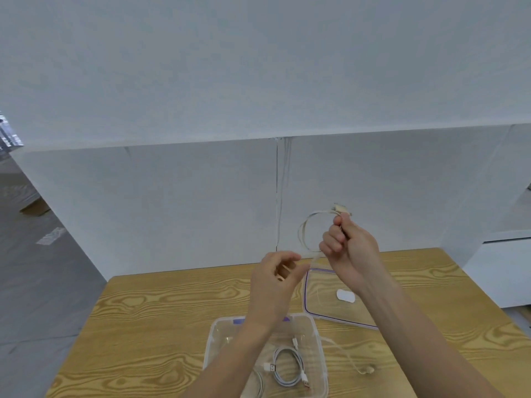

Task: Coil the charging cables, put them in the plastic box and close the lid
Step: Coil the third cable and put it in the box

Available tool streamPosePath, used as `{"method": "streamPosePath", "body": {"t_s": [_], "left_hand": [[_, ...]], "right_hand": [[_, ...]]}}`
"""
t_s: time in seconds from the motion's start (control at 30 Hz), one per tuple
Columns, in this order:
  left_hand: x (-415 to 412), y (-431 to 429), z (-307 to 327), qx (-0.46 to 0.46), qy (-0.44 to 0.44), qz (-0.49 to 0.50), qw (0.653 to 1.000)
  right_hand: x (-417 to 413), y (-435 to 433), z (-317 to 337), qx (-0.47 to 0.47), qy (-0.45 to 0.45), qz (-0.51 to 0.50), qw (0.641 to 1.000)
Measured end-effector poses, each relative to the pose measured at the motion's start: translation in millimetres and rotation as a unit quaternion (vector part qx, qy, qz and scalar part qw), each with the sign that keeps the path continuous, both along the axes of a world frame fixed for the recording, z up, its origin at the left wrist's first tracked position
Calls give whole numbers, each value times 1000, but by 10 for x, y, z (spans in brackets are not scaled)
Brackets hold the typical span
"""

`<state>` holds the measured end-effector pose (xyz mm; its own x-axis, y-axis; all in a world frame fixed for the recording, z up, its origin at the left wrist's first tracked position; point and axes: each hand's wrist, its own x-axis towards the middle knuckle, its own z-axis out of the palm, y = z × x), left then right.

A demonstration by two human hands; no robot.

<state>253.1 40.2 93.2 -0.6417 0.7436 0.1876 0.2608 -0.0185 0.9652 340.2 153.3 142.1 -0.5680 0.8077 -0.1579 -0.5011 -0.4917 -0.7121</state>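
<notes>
Right grip [349, 242] raised, pinching cable loop [305, 229]; left grip [275, 280] curled below

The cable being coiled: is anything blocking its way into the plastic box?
Nothing fixed. The plastic box stands open, its lid off on the table beyond. Only the person's left forearm crosses above it, and a coiled cable already lies inside.

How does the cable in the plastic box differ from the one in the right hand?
The boxed cable is fully coiled; the held cable is only partly looped, its tail trailing to the table. The boxed cable lies in the box; the held cable hangs from the right hand. Both are pale charging cables.
</notes>
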Motion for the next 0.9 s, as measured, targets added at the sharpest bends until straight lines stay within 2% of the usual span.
{"method": "streamPosePath", "body": {"t_s": [0.07,0.13,0.23,0.3,0.33,0.4,0.5,0.6,0.67,0.73,0.83,0.9], "left_hand": [[-94,-73,6,-48,-39,-85,995],[-188,-137,-7,-98,-39,-147,983],[-322,-191,-21,-145,-35,-177,973],[-389,-197,-13,-141,-54,-174,973],[-409,-188,2,-123,-92,-167,974],[-434,-147,78,-68,-236,-143,959],[-459,-57,241,-24,-430,-115,895],[-457,-9,365,-35,-527,-106,842],[-433,14,421,-16,-559,-118,820],[-381,36,473,9,-553,-137,822],[-282,85,500,30,-485,-112,867],[-234,123,491,44,-472,-75,877]], "right_hand": [[54,53,47,2,18,12,1000],[95,96,71,12,20,22,999],[142,123,94,31,11,35,999],[162,129,103,54,-4,39,998],[166,126,101,69,-16,39,997],[164,104,84,95,-37,38,994],[148,40,40,124,-54,43,990],[131,-24,28,174,-88,38,980],[118,-58,17,216,-120,28,968],[99,-87,-7,256,-148,14,955],[70,-132,-36,298,-176,1,938],[61,-165,-48,313,-185,1,932]]}}
